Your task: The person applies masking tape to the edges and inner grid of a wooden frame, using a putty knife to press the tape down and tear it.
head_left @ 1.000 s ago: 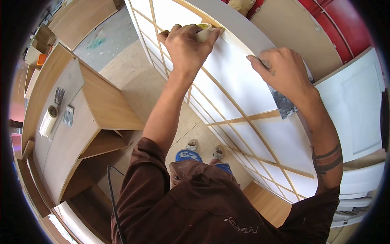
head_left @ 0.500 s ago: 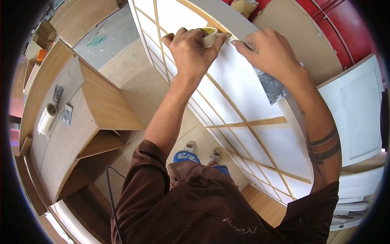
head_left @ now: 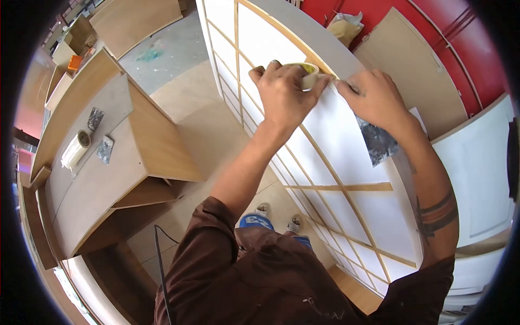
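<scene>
My left hand point(head_left: 283, 97) is closed around a roll of masking tape point(head_left: 310, 81) at the upper edge of a large white panel point(head_left: 336, 130). Tan strips point(head_left: 330, 179) cross the panel's face in a grid. Beside the roll, my right hand point(head_left: 376, 100) is closed, thumb and forefinger pinched at the tape's loose end by the panel edge. A dark, smeared flat sheet point(head_left: 375, 142) shows below the right palm, its upper part hidden by the hand.
At left, a wooden cabinet point(head_left: 157, 141) bears a roll of film point(head_left: 77, 147) and two smeared flat pieces point(head_left: 105, 149). A black cable point(head_left: 158, 254) hangs by my left side. Behind the panel, a beige board point(head_left: 411, 65) and white doors point(head_left: 476, 173) lean near a red wall point(head_left: 433, 27).
The whole view has shifted, so hands and panel appear lower and farther right. My right hand stays close beside the tape roll in my left.
</scene>
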Demonstrator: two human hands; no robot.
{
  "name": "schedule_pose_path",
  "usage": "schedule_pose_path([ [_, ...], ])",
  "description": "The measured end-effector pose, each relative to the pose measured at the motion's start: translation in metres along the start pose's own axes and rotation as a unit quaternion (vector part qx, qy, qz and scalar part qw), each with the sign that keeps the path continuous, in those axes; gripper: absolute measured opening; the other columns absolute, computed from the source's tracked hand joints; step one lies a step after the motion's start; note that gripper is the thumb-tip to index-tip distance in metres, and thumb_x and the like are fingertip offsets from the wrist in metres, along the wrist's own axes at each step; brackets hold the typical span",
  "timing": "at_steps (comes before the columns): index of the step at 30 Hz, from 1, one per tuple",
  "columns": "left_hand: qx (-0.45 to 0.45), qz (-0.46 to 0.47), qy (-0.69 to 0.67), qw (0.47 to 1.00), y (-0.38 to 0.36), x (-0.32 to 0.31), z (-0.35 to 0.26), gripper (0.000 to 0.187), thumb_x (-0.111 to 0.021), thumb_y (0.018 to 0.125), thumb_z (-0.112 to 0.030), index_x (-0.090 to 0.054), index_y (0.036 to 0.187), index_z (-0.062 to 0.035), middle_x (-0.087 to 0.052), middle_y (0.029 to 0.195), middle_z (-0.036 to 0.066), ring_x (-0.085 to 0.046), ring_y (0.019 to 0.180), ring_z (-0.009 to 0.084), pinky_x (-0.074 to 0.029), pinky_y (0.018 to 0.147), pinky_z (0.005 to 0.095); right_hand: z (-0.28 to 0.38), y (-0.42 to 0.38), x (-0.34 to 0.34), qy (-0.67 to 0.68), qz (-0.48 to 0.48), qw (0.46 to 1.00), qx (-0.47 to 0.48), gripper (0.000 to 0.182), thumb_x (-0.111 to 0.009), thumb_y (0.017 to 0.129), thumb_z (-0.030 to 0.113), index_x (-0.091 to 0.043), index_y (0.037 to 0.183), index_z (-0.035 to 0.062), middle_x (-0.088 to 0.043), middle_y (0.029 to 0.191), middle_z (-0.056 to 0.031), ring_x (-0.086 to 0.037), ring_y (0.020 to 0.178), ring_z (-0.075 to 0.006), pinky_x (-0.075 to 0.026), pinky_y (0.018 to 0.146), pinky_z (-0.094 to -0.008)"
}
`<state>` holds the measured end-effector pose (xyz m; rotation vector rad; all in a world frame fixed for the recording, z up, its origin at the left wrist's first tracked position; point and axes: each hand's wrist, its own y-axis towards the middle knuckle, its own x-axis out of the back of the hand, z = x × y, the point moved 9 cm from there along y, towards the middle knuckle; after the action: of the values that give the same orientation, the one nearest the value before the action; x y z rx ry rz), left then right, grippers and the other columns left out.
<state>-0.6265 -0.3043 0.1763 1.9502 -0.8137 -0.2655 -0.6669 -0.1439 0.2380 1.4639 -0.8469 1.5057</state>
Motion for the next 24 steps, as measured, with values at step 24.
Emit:
schedule_pose_path([
  [24,-0.057,0.459,-0.214,0.860,0.032,0.021,0.030,0.025,-0.085,0.084,-0.020,-0.076,0.102,-0.0049,-0.076,0.084,0.009,-0.073,0.083,0.0235,-0.033,0.112,0.0491,-0.004,-0.012,-0.004,0.027,-0.036,0.998,0.037,0.030,-0.072,0.097,0.032,-0.079,0.085,0.0051,-0.072,0.081,-0.0181,-0.069,0.085,-0.0410,-0.054,0.086,-0.0528],
])
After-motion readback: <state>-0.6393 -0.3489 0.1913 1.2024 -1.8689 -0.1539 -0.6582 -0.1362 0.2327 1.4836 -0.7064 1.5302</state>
